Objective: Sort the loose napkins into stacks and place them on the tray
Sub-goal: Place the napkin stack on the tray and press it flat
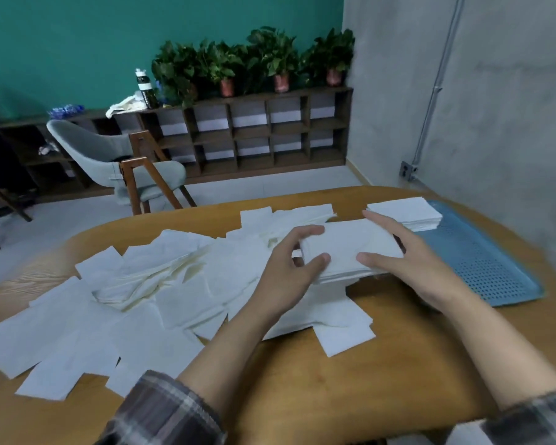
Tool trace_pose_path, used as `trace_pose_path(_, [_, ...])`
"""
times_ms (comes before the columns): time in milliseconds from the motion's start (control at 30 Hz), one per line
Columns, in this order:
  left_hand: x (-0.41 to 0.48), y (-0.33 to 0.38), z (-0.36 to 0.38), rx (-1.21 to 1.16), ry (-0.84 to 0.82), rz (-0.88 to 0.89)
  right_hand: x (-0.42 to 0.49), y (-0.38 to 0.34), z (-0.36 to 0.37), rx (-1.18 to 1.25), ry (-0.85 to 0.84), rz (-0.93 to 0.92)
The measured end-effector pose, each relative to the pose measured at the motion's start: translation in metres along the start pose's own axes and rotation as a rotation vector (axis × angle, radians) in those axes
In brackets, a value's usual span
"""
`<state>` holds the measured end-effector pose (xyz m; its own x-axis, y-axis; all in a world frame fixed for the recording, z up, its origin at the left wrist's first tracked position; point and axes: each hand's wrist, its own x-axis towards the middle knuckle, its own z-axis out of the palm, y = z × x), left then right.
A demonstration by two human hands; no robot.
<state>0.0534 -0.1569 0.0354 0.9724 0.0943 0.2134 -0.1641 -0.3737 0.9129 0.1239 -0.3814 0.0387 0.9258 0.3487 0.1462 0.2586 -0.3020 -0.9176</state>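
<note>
Well, from my remote seat I see both hands on one stack of napkins (pixel 347 248), which sits slightly raised over the loose napkins (pixel 174 284) near the middle of the wooden worktop (pixel 334 387). The left hand (pixel 286 271) takes the stack's left end. Its fingers (pixel 312 230) curl over the far edge and its thumb presses the near edge, so they are clamped on the paper. The right hand (pixel 411 271) takes the right end. Its fingers (pixel 379 220) stretch almost straight along the far edge and its thumb lies on the top near the front, so the stack is pinched between them. Both forearms come out of plaid sleeves (pixel 167 412) at the bottom of my view.

The stack's right end is just beside the left edge of the blue perforated tray (pixel 488 271), which lies on the right side of the worktop. A second, squared-up pile of napkins (pixel 405 213) rests on the tray's far left corner, near the right hand's fingertips; I cannot tell whether they touch it. The loose napkins cover the left and centre of the worktop in an overlapping, untidy spread, some reaching under the held stack.

Beyond the worktop stands a grey chair (pixel 109 155) with wooden legs. Behind it, a dark cubby shelf (pixel 254 133) runs along the teal wall. It carries potted plants (pixel 270 59) and a bottle (pixel 143 88).
</note>
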Motion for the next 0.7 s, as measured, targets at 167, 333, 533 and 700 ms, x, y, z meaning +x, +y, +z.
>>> trace_pose_path(167, [0.034,0.009,0.076,0.001,0.007,-0.019,0.0,0.037,-0.063,-0.02,0.134,0.075])
trace_pose_path(333, [0.074,-0.001,0.13,-0.014,-0.052,-0.115,0.017,0.076,-0.103,-0.042,0.217,0.152])
trace_pose_path(533, [0.112,-0.016,0.162,-0.018,-0.034,-0.161,0.046,0.101,-0.13,-0.06,0.223,0.228])
trace_pose_path(700, [0.126,-0.019,0.175,0.109,-0.041,-0.145,0.064,0.116,-0.133,-0.134,0.235,0.281])
